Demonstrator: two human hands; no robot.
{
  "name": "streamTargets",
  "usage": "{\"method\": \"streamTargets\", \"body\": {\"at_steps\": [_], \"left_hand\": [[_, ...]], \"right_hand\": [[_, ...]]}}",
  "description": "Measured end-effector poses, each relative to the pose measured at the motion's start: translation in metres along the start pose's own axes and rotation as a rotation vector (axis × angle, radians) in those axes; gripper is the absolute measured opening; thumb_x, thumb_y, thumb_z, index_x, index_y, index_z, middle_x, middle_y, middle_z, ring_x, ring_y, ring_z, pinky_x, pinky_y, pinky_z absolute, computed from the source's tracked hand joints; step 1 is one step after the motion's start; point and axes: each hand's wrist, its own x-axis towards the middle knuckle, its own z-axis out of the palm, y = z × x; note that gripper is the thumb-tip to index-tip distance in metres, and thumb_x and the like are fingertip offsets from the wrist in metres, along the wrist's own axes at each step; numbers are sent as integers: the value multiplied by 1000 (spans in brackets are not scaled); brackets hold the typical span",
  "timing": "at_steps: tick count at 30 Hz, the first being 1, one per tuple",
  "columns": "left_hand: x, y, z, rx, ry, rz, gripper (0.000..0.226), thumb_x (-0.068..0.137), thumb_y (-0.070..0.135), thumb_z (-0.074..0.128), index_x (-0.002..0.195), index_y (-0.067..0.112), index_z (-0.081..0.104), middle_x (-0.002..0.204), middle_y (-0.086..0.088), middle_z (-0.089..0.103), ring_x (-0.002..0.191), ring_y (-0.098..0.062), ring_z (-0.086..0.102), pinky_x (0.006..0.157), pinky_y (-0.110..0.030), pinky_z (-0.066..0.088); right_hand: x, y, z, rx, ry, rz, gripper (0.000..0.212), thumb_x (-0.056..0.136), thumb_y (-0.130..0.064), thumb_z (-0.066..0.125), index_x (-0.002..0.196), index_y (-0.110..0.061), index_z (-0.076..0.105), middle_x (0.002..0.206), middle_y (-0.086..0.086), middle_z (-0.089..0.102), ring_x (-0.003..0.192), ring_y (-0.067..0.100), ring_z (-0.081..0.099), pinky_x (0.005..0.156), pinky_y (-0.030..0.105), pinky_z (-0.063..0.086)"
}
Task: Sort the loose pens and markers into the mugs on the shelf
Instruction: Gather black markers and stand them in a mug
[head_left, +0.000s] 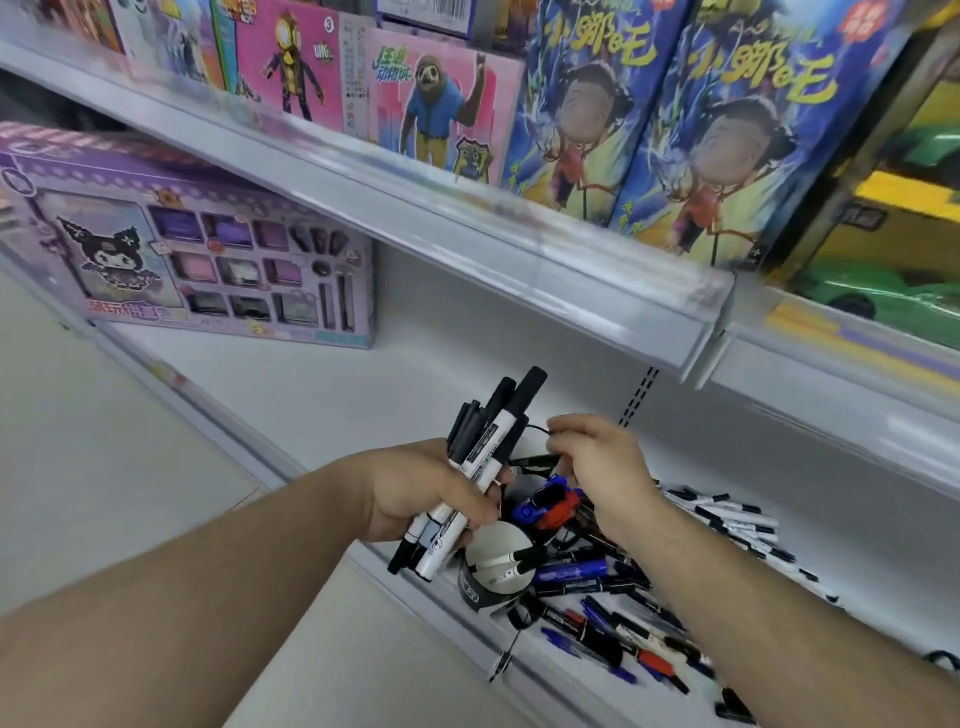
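My left hand (431, 493) grips a bundle of markers (478, 462), its fingers wrapped round their middles, caps fanning toward twelve o'clock. My right hand (597, 467), at three o'clock of the bundle, pinches a thin black pen (535, 460) between its fingertips. Below, at six o'clock, a mug (493, 571) lies tipped on the shelf (311, 395) with markers poking out; loose pens (623, 629) sprawl toward four o'clock. I judge these light, stiff and smooth, likely to slip from a loose bundle, so I would hold each mid-barrel and feed them in few at a time.
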Motion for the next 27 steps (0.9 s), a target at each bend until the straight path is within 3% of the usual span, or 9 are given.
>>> {"method": "streamTargets", "body": {"at_steps": [5,9,12,15,18,20,22,24,27], "left_hand": [[10,5,45,98,-83,6,30,62,-1,68,89,10,63,75,-8,59,64,-21,57,63,-32,49],[15,8,80,137,-125,-18,14,64,3,70,69,16,67,70,-6,63,65,-19,60,70,-32,51],[16,6,99,198,-141,-64,7,71,7,73,70,11,68,69,-6,65,66,-18,63,73,-34,52],[17,2,112,165,-156,-90,21,84,-5,65,71,10,68,65,-5,66,59,-12,65,63,-30,49],[16,2,127,158,-192,-95,15,71,3,74,81,12,67,68,-2,69,65,-10,65,69,-28,53],[16,3,135,178,-195,-107,51,60,15,81,107,7,63,84,-2,74,86,-9,68,99,-37,46],[23,-1,138,143,-220,-128,86,62,12,86,135,-3,43,99,-5,75,102,-16,66,103,-44,43],[28,-1,146,107,-233,-135,73,72,2,78,133,-13,40,94,-7,75,87,-18,71,77,-33,56],[26,7,165,265,-288,-95,7,78,7,73,82,3,71,87,-9,70,80,-12,67,85,-32,42]], "right_hand": [[-84,-30,-49,113,-266,28,27,89,-3,63,114,-14,61,84,11,70,67,18,58,59,32,42],[-106,-26,-64,24,-118,-2,20,92,-18,67,109,-14,58,88,10,67,65,16,58,54,25,45],[-116,-20,-76,-9,-47,-20,19,91,-18,68,105,-9,58,85,9,67,66,18,61,54,26,46],[-128,-17,-91,-25,-36,-22,18,91,-15,68,102,-6,57,79,7,65,63,17,61,54,27,45],[-139,-17,-109,-59,-2,-33,15,92,-7,63,104,-13,56,78,4,62,58,15,59,52,26,46],[-143,-18,-126,-61,54,-56,19,93,-2,57,102,-19,58,83,4,60,58,17,60,55,30,46],[-147,-19,-146,-9,128,-72,23,95,2,50,105,-16,60,90,7,61,58,18,61,57,31,48],[-152,-19,-165,75,171,-78,23,96,4,48,108,-10,60,94,14,61,59,20,63,58,31,50],[-162,-13,-184,108,176,-75,23,96,6,49,111,-7,61,95,16,60,61,20,64,61,32,52]]}}
